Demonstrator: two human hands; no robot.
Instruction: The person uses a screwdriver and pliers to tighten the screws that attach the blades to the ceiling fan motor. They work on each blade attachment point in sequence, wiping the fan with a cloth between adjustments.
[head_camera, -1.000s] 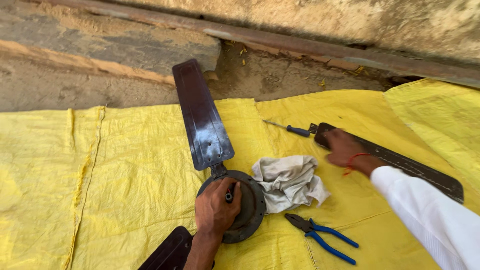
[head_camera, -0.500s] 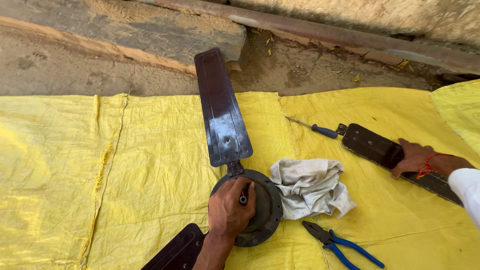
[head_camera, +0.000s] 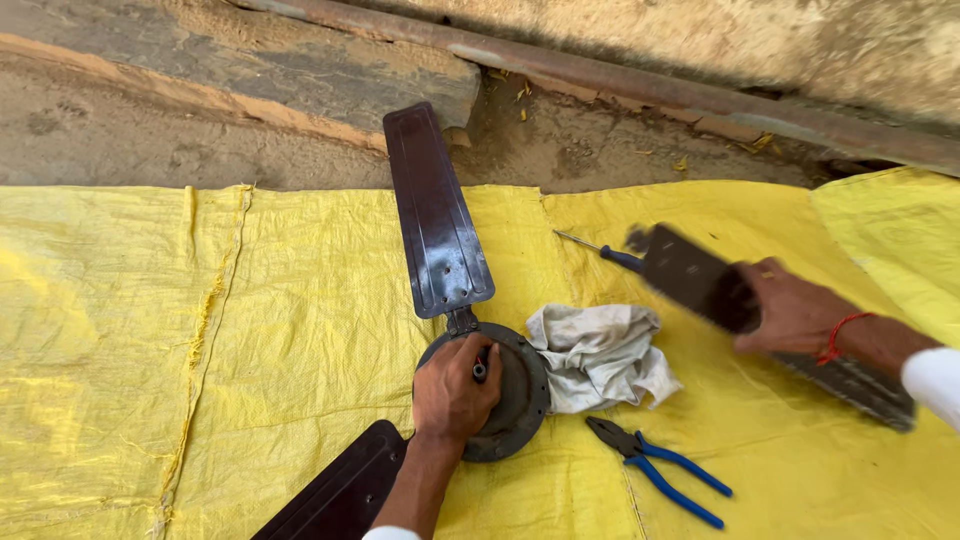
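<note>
A dark ceiling-fan motor hub (head_camera: 515, 400) lies on a yellow woven sheet (head_camera: 200, 330). One brown blade (head_camera: 435, 215) points away from me and another blade (head_camera: 340, 495) points toward the lower left. My left hand (head_camera: 452, 390) rests on the hub, fingers around its short central shaft. My right hand (head_camera: 795, 315) grips a loose third blade (head_camera: 690, 275), lifted and blurred, at the right.
A crumpled white rag (head_camera: 600, 355) lies just right of the hub. Blue-handled pliers (head_camera: 660, 470) lie below it. A screwdriver (head_camera: 600, 250) lies beside the loose blade's end. Bare dirt, a stone slab (head_camera: 250, 70) and a rusty pipe (head_camera: 620, 85) run beyond the sheet.
My right hand has slid along the loose blade, taken hold of it and lifted it leftward toward the hub. My left hand stays on the hub.
</note>
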